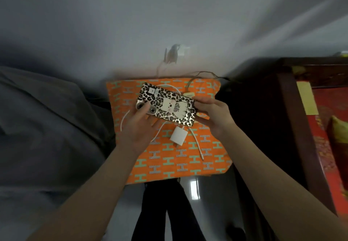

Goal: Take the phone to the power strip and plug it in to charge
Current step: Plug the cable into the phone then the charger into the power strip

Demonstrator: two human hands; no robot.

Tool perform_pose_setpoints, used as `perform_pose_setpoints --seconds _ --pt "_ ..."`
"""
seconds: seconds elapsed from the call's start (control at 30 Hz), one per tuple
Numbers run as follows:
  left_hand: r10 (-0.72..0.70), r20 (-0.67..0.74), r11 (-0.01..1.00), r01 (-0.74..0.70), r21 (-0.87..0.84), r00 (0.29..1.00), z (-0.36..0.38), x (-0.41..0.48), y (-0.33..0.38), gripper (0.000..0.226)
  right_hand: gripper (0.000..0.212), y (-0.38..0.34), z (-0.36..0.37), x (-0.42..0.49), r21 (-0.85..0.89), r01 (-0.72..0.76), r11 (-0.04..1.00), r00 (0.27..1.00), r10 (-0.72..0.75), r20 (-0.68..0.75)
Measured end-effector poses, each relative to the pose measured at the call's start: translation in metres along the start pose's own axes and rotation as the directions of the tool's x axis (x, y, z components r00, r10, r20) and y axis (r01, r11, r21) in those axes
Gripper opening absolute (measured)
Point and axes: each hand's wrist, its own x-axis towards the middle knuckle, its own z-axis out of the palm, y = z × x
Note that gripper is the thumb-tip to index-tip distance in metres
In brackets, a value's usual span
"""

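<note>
Both of my hands hold a phone point(165, 105) in a leopard-print case with a cartoon on its back, face down and level above an orange patterned surface point(188, 158). My left hand point(139, 128) grips the camera end. My right hand point(212, 114) grips the opposite end. Below the phone lies a white charger block point(178, 134) with a white cable point(196, 143) whose free tip rests toward the front right. A small pale object point(188, 94) with a brownish cord, possibly the power strip, shows just behind the phone; most of it is hidden.
A wall outlet point(175, 52) with plugs and cords sits on the white wall behind. Grey bedding point(47, 118) fills the left. A dark wooden cabinet point(293, 109) with red patterned items stands at the right. My legs and shiny floor point(194, 190) are below.
</note>
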Motion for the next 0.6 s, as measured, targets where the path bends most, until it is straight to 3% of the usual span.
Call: perform_pose_setpoints --seconds 0.07,0.17,0.23,0.33,0.4,0.43,0.47,0.53,0.6 --pt "-0.027 0.079 0.997 0.033 -0.071 0.997 0.001 0.011 -0.009 0.064 0.016 0.009 0.003 0.008 0.015 -0.017 1.000 0.998 0.016 0.054" --pt "-0.003 0.140 0.996 0.016 -0.091 0.990 0.000 0.031 -0.023 0.033 0.018 0.023 0.004 0.018 0.014 -0.035 0.999 0.993 0.033 0.114" --pt "-0.003 0.049 0.996 0.007 -0.085 0.999 0.001 0.038 -0.032 0.028 0.018 0.035 0.002 0.023 0.028 -0.052 0.998 0.992 0.049 0.113" --pt "-0.051 -0.176 0.997 0.041 -0.059 0.983 -0.006 0.049 -0.048 0.041 0.020 0.055 -0.006 0.032 0.033 -0.065 0.997 0.990 0.060 0.125" --pt "-0.095 -0.311 0.995 0.083 -0.051 0.946 -0.013 0.054 -0.054 0.042 0.019 0.067 -0.014 0.037 -0.096 -0.003 0.995 0.987 0.019 0.162" --pt "-0.112 -0.350 0.994 0.111 -0.022 0.930 -0.019 0.056 -0.056 0.044 0.018 0.074 -0.021 0.041 -0.245 0.104 0.964 0.981 -0.060 0.183" --pt "-0.120 -0.378 0.990 0.140 0.025 0.918 -0.027 0.058 -0.056 0.045 0.016 0.080 -0.031 0.046 -0.417 0.256 0.872 0.959 -0.176 0.221" --pt "-0.103 -0.407 0.974 0.176 0.145 0.907 -0.044 0.059 -0.053 0.051 0.018 0.092 -0.053 0.055 -0.653 0.512 0.558 0.858 -0.360 0.365" --pt "-0.065 -0.413 0.952 0.180 0.248 0.909 -0.061 0.063 -0.054 0.057 0.025 0.103 -0.074 0.066 -0.718 0.610 0.336 0.787 -0.361 0.500"
